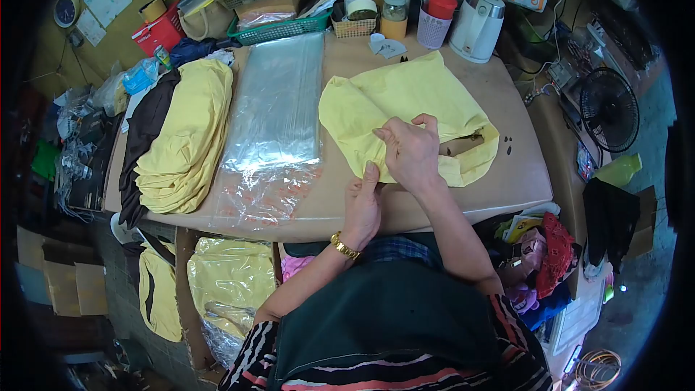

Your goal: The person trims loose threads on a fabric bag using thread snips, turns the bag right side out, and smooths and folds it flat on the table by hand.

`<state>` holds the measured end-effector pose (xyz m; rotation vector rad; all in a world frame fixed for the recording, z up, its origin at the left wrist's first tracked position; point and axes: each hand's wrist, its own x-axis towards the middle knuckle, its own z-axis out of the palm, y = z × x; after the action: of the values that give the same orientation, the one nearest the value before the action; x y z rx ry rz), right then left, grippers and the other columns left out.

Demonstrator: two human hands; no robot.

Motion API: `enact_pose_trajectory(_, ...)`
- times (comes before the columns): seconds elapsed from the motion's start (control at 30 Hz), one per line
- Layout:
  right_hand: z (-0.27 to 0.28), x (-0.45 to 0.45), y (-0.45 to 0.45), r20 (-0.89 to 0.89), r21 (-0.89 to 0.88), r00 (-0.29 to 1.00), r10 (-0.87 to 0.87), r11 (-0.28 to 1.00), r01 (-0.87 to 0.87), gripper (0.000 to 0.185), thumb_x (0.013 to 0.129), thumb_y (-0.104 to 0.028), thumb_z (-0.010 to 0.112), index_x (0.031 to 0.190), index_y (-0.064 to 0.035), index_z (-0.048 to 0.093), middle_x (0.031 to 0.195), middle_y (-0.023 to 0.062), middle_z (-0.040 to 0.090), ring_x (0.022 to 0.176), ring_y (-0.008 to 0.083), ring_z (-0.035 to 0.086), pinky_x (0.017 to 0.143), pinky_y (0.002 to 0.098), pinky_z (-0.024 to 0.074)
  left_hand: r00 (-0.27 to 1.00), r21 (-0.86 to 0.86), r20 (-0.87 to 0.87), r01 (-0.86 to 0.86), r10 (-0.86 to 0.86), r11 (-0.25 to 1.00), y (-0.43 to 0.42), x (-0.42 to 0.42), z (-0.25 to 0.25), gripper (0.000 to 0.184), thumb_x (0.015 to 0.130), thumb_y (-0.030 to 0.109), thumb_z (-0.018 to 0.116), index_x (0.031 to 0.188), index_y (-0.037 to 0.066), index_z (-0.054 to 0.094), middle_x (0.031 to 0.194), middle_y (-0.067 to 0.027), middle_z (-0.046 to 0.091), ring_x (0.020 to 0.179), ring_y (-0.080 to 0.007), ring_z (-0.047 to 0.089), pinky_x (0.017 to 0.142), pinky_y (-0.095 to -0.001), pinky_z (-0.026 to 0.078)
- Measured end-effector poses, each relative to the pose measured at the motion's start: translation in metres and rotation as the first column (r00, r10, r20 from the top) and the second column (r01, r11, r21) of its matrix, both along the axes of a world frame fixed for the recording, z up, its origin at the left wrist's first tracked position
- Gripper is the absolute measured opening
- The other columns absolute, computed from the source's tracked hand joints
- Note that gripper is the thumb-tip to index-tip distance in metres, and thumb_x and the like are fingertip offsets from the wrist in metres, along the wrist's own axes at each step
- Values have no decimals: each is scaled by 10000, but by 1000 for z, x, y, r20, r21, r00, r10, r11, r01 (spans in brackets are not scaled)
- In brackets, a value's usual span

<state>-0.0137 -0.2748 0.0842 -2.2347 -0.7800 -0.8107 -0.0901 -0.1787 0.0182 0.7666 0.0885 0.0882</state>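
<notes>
Yellow garment [405,90] lies on tabletop [514,174], right of clear plastic bags [275,101]. Left hand [363,206] pinches garment's near edge, thumb on top. Right hand [414,152] is curled closed over the garment; can't tell if it grips cloth. Left of the bags: yellow clothing pile [188,137]. Behind the bags: green basket [282,30]. White kettle [476,27]: far right of the bags.

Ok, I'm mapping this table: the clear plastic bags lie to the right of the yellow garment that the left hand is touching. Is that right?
Not quite, the side is wrong. The head view shows the clear plastic bags lying to the left of the yellow garment that the left hand is touching.
</notes>
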Motion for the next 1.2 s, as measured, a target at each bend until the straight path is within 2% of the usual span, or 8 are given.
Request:
enact_pose_trajectory(0.13, 9, -1, -1, -228, -14, 974, 9, 1000, -13, 70, 893, -101, 613, 849, -46, 608, 571, 60, 573, 547, 271, 555, 750, 369, 422, 997, 58, 3, -77, 77, 995, 6, 4, -26, 268, 997, 316, 562, 901, 99, 685, 940, 22, 654, 812, -26, 532, 725, -218, 442)
enact_pose_trajectory(0.27, 30, -8, -17, -588, 205, 787, 186, 976, -77, 193, 898, -123, 616, 1054, -22, 565, 805, 115, 635, 718, 287, 606, 725, 396, 462, 988, -35, 142, 62, -56, 997, 20, 5, -9, 187, 986, 262, 586, 1010, 92, 663, 981, 10, 655, 845, -31, 559, 753, -218, 462)
enact_pose_trajectory(0.4, -2, -8, -70, -461, 96, 857, 229, 973, -209, 391, 882, -206, 656, 1193, -34, 493, 978, 145, 626, 867, 313, 608, 787, 407, 473, 995, 4, 42, -94, 94, 996, 48, 14, 41, 205, 974, 211, 603, 1125, 73, 616, 1028, -10, 662, 902, -58, 602, 792, -233, 486)
enact_pose_trajectory(0.47, -20, -14, -85, -484, -172, 872, 75, 969, -179, 548, 833, -375, 716, 1230, -80, 480, 1085, 162, 650, 1009, 344, 620, 836, 415, 481, 991, -19, 21, -131, 131, 991, 54, 20, 53, 208, 977, 211, 597, 1119, 60, 610, 1030, -19, 666, 901, -70, 614, 778, -231, 494)
enact_pose_trajectory(0.67, -55, -24, -102, -335, -298, 941, -45, 953, -61, 632, 751, -565, 723, 1141, -106, 530, 892, 157, 683, 811, 376, 667, 728, 443, 515, 965, 13, -56, -257, 257, 966, 101, 40, 21, 306, 998, 250, 544, 1178, 4, 549, 1100, -81, 660, 957, -153, 656, 807, -271, 540)
enact_pose_trajectory(0.87, -26, -12, -94, -307, -117, 952, 14, 992, -52, 547, 750, -510, 753, 1053, -96, 565, 784, 136, 669, 718, 357, 660, 676, 450, 516, 981, -208, 9, -186, 192, 960, 79, 28, 12, 316, 1014, 233, 506, 1249, 21, 517, 1131, -85, 656, 1015, -174, 656, 834, -323, 565)
enact_pose_trajectory(1.07, -11, -17, -59, -196, -119, 979, 61, 989, -86, 290, 797, -283, 747, 938, -62, 622, 793, 73, 654, 722, 297, 626, 689, 399, 453, 983, 4, -161, 96, -94, 995, 8, 0, 6, 312, 905, 91, 681, 1188, 24, 570, 1141, -80, 642, 970, -165, 642, 834, -305, 544)
enact_pose_trajectory(1.2, -19, -23, -42, -198, -143, 980, 22, 988, -51, 216, 818, -238, 719, 899, -59, 631, 784, 67, 636, 759, 279, 618, 708, 377, 429, 987, 93, -147, 79, -65, 993, 10, 2, 3, 300, 902, 107, 691, 1171, 29, 585, 1103, -70, 653, 965, -155, 643, 820, -303, 547)
